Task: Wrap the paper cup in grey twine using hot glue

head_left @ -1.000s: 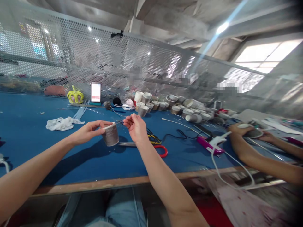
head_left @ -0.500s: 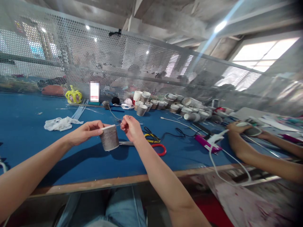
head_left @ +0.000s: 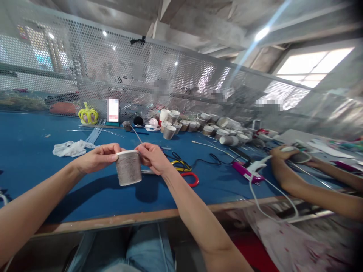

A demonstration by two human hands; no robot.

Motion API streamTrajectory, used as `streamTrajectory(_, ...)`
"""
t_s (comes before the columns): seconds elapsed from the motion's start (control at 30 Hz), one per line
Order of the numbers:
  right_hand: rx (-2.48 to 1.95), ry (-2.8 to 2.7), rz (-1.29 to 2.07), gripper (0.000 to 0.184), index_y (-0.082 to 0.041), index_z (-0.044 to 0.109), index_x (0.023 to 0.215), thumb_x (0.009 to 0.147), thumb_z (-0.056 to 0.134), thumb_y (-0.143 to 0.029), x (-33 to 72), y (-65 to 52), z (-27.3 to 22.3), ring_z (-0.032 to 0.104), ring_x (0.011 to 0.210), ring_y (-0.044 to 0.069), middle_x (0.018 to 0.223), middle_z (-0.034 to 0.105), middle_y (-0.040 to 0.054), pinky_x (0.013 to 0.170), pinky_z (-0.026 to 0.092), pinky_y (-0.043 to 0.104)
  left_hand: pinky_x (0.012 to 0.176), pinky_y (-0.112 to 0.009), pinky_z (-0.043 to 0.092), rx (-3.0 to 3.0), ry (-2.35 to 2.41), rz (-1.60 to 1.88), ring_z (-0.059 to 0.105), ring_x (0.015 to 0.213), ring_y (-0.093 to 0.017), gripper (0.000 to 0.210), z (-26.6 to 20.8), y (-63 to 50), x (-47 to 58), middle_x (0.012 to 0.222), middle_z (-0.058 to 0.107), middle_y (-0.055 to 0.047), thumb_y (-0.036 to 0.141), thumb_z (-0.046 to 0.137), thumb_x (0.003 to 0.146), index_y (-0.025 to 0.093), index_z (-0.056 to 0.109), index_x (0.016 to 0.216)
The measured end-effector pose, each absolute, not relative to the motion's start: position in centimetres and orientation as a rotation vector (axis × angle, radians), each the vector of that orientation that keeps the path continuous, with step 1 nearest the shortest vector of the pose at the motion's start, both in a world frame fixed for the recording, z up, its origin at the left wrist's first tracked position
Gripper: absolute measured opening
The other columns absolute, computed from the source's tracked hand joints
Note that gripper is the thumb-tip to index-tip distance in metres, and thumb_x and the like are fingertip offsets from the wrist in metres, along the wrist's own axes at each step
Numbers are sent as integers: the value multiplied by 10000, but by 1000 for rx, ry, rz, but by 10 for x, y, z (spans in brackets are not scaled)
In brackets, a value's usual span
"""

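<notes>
A paper cup [head_left: 129, 169] wound with grey-brown yarn is held up over the blue table, its white rim on top. My left hand [head_left: 98, 158] is closed on the rim's left side, thumb outside. At the right side of the rim, my right hand [head_left: 153, 156] pinches the cup's edge, and a strand of yarn [head_left: 136, 135] runs from there back to a small grey yarn ball [head_left: 127, 125]. Whether the strand itself lies in the right fingers is hidden. Scissors with a red and a yellow handle [head_left: 190, 179] lie beneath and behind my right hand.
Several wrapped cups [head_left: 169, 132] stand along the mesh partition. A purple-and-white glue gun [head_left: 248, 172] with a white cord lies right of the scissors. A co-worker's hands [head_left: 283, 155] hold another cup at the right. White cloth [head_left: 70, 148] and a phone [head_left: 113, 110] are at the left.
My right hand has come left and down from beside the cup onto its rim. The cup has turned more upright and moved slightly toward me.
</notes>
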State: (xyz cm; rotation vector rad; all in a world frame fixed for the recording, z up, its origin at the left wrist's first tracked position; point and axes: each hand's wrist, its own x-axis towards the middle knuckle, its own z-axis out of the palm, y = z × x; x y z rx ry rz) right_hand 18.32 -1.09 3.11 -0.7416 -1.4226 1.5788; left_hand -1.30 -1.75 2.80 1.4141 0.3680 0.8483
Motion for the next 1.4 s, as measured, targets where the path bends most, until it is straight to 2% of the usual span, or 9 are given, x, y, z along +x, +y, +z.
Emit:
streamTrajectory(0.23,-706,-1535,1712,323,-139,539,705,542,709,-359,190,-14,37,213,335,4,400,340,-108,352,142,165,651,-246,393,1409,347,815,533,704,-134,168,31,-18,-15,758,615,-24,275,649,661,144,545,646)
streamTrajectory(0.47,-825,-1690,1614,249,-136,552,669,583,677,-334,194,-11,36,237,360,14,419,369,-94,360,155,173,871,-347,353,1628,523,693,509,1018,-211,145,30,-7,-24,1093,582,-89,293,584,713,156,545,736)
streamTrajectory(0.57,-885,-1841,1496,235,-135,562,686,623,642,-347,193,-11,35,236,367,21,410,345,-96,366,155,178,903,-337,338,1770,618,665,472,1081,-212,123,31,-6,-23,1103,575,-76,279,573,713,168,544,756)
streamTrajectory(0.67,-938,-1968,1360,228,-131,568,689,645,618,-349,189,-14,35,251,383,24,424,355,-89,380,173,179,891,-316,347,1953,702,657,499,1019,-200,137,31,-10,-15,1026,596,-66,289,566,710,156,536,722)
streamTrajectory(0.87,-973,-2004,1249,243,-120,584,704,655,602,-358,183,-16,34,299,444,33,510,429,-58,417,219,179,768,-288,395,2100,846,691,527,829,-178,212,29,-17,-2,868,598,-50,345,532,722,138,545,765)
streamTrajectory(0.97,-990,-2033,1203,254,-121,607,762,674,585,-358,185,-15,34,262,420,34,458,362,-75,405,191,185,738,-277,401,2072,828,695,523,793,-164,204,28,-16,-4,853,593,-48,341,514,732,138,528,719)
streamTrajectory(1.07,-1014,-2064,1169,241,-123,611,781,691,569,-342,187,-16,35,232,397,35,420,298,-87,392,157,191,765,-281,399,2071,777,696,526,835,-169,197,29,-14,-6,878,596,-48,328,520,730,146,494,660)
streamTrajectory(1.2,-1020,-2059,1196,214,-123,598,744,693,563,-328,187,-17,36,260,404,32,446,347,-77,398,183,186,795,-293,401,2072,758,694,531,869,-176,184,28,-14,-6,902,602,-44,325,525,726,154,502,663)
streamTrajectory(1.4,-1016,-2068,1159,203,-116,608,734,690,565,-309,185,-18,36,348,464,43,539,477,-39,443,250,185,685,-266,422,2056,873,722,520,733,-152,202,26,-17,-4,789,582,-33,328,524,724,138,553,787)
